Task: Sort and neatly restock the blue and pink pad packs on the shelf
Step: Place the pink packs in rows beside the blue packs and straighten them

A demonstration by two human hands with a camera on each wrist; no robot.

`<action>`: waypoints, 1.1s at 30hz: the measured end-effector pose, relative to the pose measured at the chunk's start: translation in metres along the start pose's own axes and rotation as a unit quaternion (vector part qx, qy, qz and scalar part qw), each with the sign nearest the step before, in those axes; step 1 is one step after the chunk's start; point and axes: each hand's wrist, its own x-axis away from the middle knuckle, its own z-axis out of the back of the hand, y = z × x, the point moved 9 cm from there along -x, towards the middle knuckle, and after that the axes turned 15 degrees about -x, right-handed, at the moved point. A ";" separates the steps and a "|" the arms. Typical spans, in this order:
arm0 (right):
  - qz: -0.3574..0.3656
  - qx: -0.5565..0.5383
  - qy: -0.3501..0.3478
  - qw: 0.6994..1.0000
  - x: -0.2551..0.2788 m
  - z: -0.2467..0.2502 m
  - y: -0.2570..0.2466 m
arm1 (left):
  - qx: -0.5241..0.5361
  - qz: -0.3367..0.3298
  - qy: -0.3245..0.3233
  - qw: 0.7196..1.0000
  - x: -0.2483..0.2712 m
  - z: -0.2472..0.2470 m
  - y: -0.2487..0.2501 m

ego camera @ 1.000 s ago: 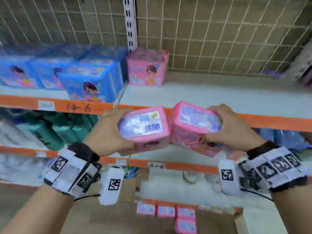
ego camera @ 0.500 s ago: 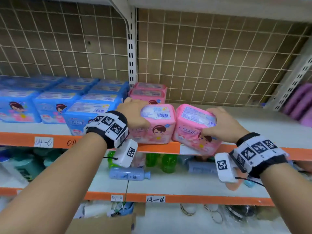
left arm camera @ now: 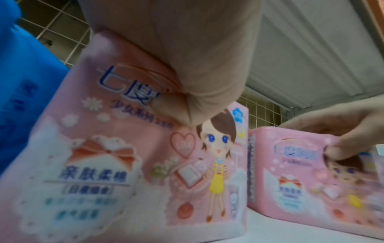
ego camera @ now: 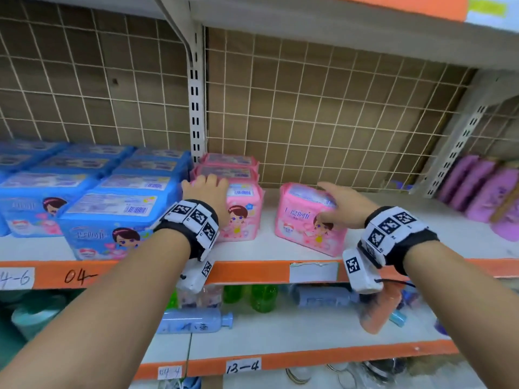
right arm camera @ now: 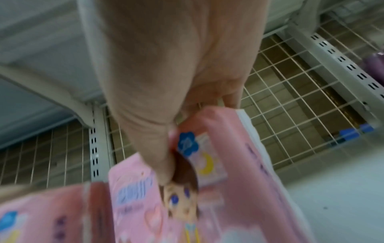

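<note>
Two pink pad packs stand upright on the white shelf (ego camera: 393,234), a gap between them. My left hand (ego camera: 206,189) grips the left pink pack (ego camera: 244,220) from above, fingers over its top and thumb on its front; the left wrist view shows the thumb pressed on the printed face (left arm camera: 124,164). This pack stands right in front of two more pink packs (ego camera: 229,164) and beside the blue packs (ego camera: 106,217). My right hand (ego camera: 345,204) holds the right pink pack (ego camera: 300,223) the same way, slightly tilted; the thumb pinches its front (right arm camera: 207,197).
Several blue packs fill the shelf's left part in rows. Purple packs (ego camera: 477,189) lie at the far right, with bare shelf between them and the right pink pack. A wire grid backs the shelf; a white upright (ego camera: 196,94) splits it. Bottles (ego camera: 252,297) stand on the shelf below.
Both hands rose from below the shelf edge and carried the two pink packs onto the shelf. The left pack went back against the pink row; the packs moved apart.
</note>
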 end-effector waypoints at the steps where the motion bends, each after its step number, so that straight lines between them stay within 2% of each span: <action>1: 0.011 0.023 -0.009 1.000 -0.006 -0.002 -0.001 | -0.005 0.004 0.002 1.000 -0.002 -0.001 0.000; 4: 0.018 0.075 -0.009 0.997 -0.025 -0.007 -0.001 | 0.004 -0.009 -0.018 1.000 -0.011 -0.008 0.002; 7: -0.013 0.085 -0.006 0.996 -0.057 -0.008 0.000 | 0.019 -0.023 -0.035 0.999 -0.017 -0.012 0.000; 11: -0.054 0.117 -0.039 0.991 -0.099 -0.016 0.004 | 0.014 -0.038 -0.051 0.998 -0.019 -0.015 0.002; 15: -0.027 0.142 -0.019 0.989 -0.132 -0.019 -0.004 | 0.018 -0.037 -0.021 0.999 -0.025 -0.015 0.001; 20: -0.005 0.135 -0.002 0.991 -0.166 -0.029 -0.020 | 0.013 -0.045 -0.024 0.999 -0.027 -0.016 0.002; 28: 0.002 0.169 0.042 0.985 -0.191 -0.034 -0.021 | 0.012 -0.037 -0.013 0.999 -0.032 -0.017 0.003; 33: -0.038 0.203 0.071 0.976 -0.190 -0.038 -0.015 | 0.017 -0.042 -0.016 0.999 -0.033 -0.017 0.005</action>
